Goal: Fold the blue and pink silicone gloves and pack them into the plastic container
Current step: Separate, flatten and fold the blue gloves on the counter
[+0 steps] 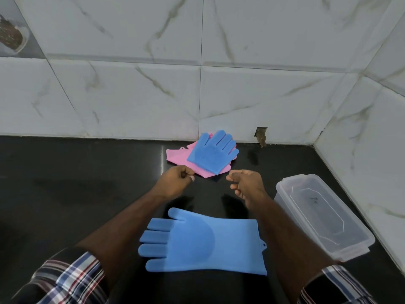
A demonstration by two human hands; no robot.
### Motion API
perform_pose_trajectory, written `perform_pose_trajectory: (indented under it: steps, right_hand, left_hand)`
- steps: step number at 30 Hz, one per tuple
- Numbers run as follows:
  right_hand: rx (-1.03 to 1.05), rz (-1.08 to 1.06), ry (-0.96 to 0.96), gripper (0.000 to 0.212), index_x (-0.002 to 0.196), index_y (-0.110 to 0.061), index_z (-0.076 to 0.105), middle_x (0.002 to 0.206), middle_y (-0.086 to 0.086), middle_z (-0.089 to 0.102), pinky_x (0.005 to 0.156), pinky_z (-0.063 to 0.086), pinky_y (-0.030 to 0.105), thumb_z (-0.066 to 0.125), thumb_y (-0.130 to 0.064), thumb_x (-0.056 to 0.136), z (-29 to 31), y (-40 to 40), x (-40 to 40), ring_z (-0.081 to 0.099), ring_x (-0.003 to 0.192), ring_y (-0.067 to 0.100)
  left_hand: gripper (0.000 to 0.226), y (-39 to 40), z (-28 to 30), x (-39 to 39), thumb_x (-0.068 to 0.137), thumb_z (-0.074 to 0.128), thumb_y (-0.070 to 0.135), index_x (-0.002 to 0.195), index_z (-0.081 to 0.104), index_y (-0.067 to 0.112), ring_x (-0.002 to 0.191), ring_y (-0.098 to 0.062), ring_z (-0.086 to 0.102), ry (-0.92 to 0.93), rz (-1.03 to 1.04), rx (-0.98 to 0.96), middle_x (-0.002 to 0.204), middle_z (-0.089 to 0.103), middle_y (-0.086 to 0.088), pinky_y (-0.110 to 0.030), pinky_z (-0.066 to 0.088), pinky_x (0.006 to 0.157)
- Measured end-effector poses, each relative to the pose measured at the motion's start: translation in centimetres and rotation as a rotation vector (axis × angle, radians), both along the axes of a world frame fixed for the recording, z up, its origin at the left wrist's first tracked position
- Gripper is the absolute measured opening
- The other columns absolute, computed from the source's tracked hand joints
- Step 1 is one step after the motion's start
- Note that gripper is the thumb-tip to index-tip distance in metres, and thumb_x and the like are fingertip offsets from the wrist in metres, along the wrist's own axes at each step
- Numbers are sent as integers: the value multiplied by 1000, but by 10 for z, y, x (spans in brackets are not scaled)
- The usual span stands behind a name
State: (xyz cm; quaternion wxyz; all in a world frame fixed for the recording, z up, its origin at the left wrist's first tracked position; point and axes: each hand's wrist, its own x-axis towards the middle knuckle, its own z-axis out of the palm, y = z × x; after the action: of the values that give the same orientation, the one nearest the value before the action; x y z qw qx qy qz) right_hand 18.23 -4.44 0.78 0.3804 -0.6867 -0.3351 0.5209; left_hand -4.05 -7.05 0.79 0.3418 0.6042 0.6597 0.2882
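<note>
Currently both our hands hold nothing: the left hand (178, 179) is loosely curled, its fingertips at the near edge of the pink gloves (175, 155); the right hand (246, 183) hovers half-open just beside the pile. On that pile by the wall, one blue glove (211, 152) looks folded. The second blue glove (203, 242) lies flat and unfolded between our forearms. The plastic container (359, 236) sits to our right, apparently lidded; no glove shows inside. Judgement: early stage; most folding and all packing remain.
</note>
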Motion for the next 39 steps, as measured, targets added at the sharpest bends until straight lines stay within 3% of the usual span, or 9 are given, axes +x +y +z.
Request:
perform_pose_trajectory:
  steps: [4, 10, 16, 18, 22, 24, 30, 36, 39]
  right_hand:
    - [12, -71, 10, 12, 99, -13, 72, 91, 6, 75, 59, 54, 25, 71, -15, 88, -1, 42, 0, 69, 77, 15]
    - [-5, -159, 277, 24, 106, -3, 65, 100, 14, 70, 72, 60, 29, 76, -5, 84, -11, 87, -15, 72, 88, 23]
    - [70, -200, 168, 16, 102, -2, 68, 83, 4, 68, 59, 53, 26, 71, -3, 86, -13, 102, -33, 63, 67, 12]
    - [273, -68, 14, 21, 99, -13, 68, 89, -1, 69, 74, 56, 27, 71, 1, 84, -3, 93, -47, 67, 81, 12]
    - [589, 568, -96, 26, 100, -16, 75, 92, -8, 72, 82, 50, 17, 67, 5, 86, 12, 57, -77, 64, 82, -5]
    - [567, 755, -121, 18, 97, -17, 77, 95, -9, 75, 86, 50, 15, 70, -3, 87, 13, 44, -81, 66, 86, -5]
    - [402, 578, -299, 19, 106, -15, 76, 101, -6, 75, 88, 54, 22, 71, -11, 88, -2, 51, -47, 69, 90, 2]
    - [278, 344, -482, 24, 109, -14, 73, 106, 0, 74, 98, 52, 35, 70, -13, 86, -14, 80, -27, 67, 99, 15]
    - [205, 368, -526, 40, 127, -11, 63, 124, 4, 68, 102, 48, 34, 70, -17, 88, -15, 89, -32, 62, 114, 20]
  left_hand:
    - [15, 33, 1, 6, 95, 62, 22, 108, 68, 18, 92, -6, 61, -38, -6, -7, 103, 68, 9, -9, 40, 74]
    - [26, 68, -13, 7, 93, 64, 24, 118, 67, 19, 103, -13, 63, -136, 35, -56, 110, 67, 8, -27, 47, 98]
    - [18, 81, -27, -7, 93, 65, 23, 111, 66, 20, 86, -18, 63, -300, 128, -84, 99, 66, 2, -34, 50, 76]
    - [10, 84, -24, -12, 96, 62, 20, 104, 67, 15, 78, -19, 63, -372, 226, -38, 93, 66, -2, -35, 51, 70]
    - [11, 89, -15, -38, 96, 56, 11, 94, 67, 13, 69, -14, 61, -528, 513, 83, 85, 65, -4, -24, 47, 55]
    - [15, 86, -16, -62, 92, 59, 11, 102, 70, 8, 78, -17, 61, -580, 644, 145, 88, 67, -4, -27, 52, 69]
    - [10, 60, -15, -106, 95, 58, 30, 98, 64, 24, 78, -18, 57, -348, 829, 252, 86, 63, 1, -46, 54, 85]
    - [11, 47, -13, -80, 89, 63, 22, 93, 71, 27, 87, -17, 67, -17, 406, 182, 89, 71, 11, -41, 56, 83]
    - [17, 52, -20, -70, 90, 60, 30, 102, 70, 36, 106, -20, 61, 359, 212, 97, 107, 70, 12, -45, 49, 93]
